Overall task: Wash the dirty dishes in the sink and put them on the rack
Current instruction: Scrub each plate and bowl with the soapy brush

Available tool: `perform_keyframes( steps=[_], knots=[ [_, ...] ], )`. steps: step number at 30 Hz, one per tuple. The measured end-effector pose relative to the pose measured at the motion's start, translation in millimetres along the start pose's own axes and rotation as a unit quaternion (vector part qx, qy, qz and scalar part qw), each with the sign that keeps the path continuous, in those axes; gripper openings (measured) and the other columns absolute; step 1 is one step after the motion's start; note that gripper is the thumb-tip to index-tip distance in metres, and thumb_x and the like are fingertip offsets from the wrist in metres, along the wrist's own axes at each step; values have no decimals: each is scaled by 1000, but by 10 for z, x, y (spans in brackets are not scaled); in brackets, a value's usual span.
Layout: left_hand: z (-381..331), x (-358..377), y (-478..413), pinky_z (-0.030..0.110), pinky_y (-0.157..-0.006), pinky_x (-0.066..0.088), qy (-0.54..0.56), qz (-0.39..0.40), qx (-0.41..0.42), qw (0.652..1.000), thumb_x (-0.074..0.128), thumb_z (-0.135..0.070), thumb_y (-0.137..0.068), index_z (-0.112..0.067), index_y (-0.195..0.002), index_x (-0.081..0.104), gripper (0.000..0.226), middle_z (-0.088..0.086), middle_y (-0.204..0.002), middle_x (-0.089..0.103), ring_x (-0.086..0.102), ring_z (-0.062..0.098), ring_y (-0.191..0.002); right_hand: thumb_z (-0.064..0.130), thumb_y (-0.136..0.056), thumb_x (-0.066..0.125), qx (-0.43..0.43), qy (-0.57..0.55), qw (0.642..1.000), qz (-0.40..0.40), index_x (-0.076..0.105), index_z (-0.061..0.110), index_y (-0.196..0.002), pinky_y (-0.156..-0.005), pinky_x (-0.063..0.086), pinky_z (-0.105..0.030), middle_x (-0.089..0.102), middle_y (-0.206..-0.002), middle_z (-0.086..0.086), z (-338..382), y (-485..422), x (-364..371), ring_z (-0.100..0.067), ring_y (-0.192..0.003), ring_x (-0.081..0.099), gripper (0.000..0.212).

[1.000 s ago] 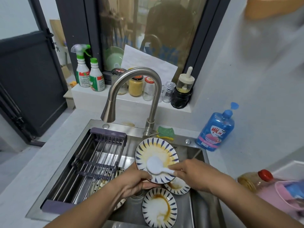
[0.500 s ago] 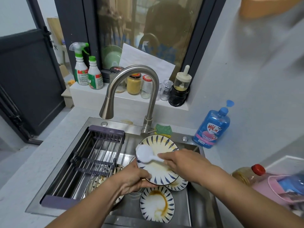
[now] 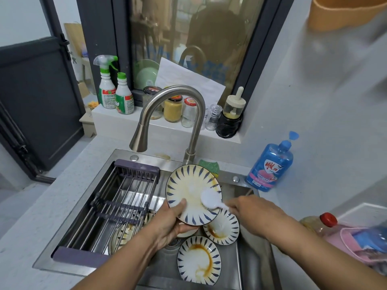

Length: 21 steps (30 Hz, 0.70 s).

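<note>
My left hand point(image 3: 169, 225) holds a blue-striped, sauce-smeared plate point(image 3: 186, 189) tilted up over the sink point(image 3: 255, 260), thumb on its face and fingers behind. My right hand point(image 3: 251, 210) grips the handle of a white round dish brush point(image 3: 210, 198), whose head presses on the plate's right side. Two more stained striped plates lie in the basin: one point(image 3: 199, 261) at the front, one point(image 3: 223, 229) under my right hand. Others point(image 3: 123, 233) lie beneath the rack. The purple-framed wire rack point(image 3: 117, 204) spans the sink's left half and holds nothing.
The faucet point(image 3: 173, 114) arches over the rack's far end, with no water showing. A blue soap bottle point(image 3: 270, 166) stands at the right, a green sponge point(image 3: 209, 165) behind the plate. Spray bottles point(image 3: 107, 86) and jars point(image 3: 173, 107) line the sill. A pink basket point(image 3: 356, 243) sits at the right edge.
The brush head swept from the plate's centre to its upper left, then back to the right side. My left hand keeps holding the tilted plate in place.
</note>
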State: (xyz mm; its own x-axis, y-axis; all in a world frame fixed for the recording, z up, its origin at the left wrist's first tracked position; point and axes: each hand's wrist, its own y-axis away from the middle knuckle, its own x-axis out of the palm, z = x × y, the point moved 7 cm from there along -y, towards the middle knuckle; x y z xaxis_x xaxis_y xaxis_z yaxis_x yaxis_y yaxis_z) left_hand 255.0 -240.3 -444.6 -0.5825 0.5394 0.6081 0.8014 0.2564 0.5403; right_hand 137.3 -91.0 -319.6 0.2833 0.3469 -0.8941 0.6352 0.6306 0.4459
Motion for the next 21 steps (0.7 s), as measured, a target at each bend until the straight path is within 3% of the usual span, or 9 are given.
perform_keyframes(
  steps=[3, 5, 9, 13, 16, 19, 21],
  knots=[
    [-39, 90, -3, 64, -88, 56, -10, 19, 8, 1000, 48, -44, -101, -8, -139, 51, 53, 21, -124, 70, 70, 41, -110, 42, -105, 44, -34, -48, 997, 45, 57, 44, -132, -92, 54, -41, 69, -118, 7, 203, 70, 57, -20, -102, 65, 31],
    [-51, 181, 27, 61, -85, 58, 6, 48, 0, 999, 35, -61, -98, -9, -132, 57, 65, 21, -116, 73, 72, 39, -104, 43, -105, 44, -60, -84, 994, 44, 57, 44, -136, -95, 53, -41, 68, -121, 7, 368, 85, 36, -18, -104, 64, 33],
    [-54, 261, 38, 66, -81, 56, 94, 69, -26, 993, 34, -82, -84, -9, -134, 53, 90, 29, -124, 67, 68, 48, -107, 40, -107, 44, -91, -185, 978, -2, 58, 39, -139, -84, 52, -35, 69, -110, 5, 596, 30, -15, -17, -92, 63, 35],
    [-66, 183, -29, 71, -91, 51, 127, 70, -32, 989, 37, -85, -82, -8, -142, 48, 98, 31, -131, 63, 63, 53, -115, 41, -106, 45, -87, -197, 976, 14, 57, 42, -139, -78, 51, -33, 68, -102, 10, 591, 15, 62, -13, -85, 63, 35],
    [-130, 75, -40, 74, -98, 45, 54, 68, -3, 996, 29, -81, -87, -19, -145, 50, 87, 20, -131, 67, 64, 48, -117, 39, -106, 44, -59, -83, 994, 50, 61, 44, -130, -79, 52, -34, 65, -100, 11, 369, 99, 68, -9, -82, 61, 30],
    [-134, 29, 0, 73, -94, 48, 5, 67, 11, 998, 32, -71, -92, -25, -144, 50, 72, 15, -128, 69, 67, 43, -114, 26, -105, 43, 7, 59, 998, 9, 56, 37, -116, -75, 49, -34, 66, -113, -1, 145, 89, -53, -22, -93, 63, 20],
    [-132, 64, 42, 69, -91, 52, -15, 72, 14, 997, 34, -64, -96, -26, -145, 47, 64, 15, -128, 69, 69, 40, -112, 21, -103, 44, 29, 66, 996, -52, 48, 42, -127, -73, 49, -35, 65, -121, -3, 118, 46, -136, -27, -101, 65, 31]
  ],
)
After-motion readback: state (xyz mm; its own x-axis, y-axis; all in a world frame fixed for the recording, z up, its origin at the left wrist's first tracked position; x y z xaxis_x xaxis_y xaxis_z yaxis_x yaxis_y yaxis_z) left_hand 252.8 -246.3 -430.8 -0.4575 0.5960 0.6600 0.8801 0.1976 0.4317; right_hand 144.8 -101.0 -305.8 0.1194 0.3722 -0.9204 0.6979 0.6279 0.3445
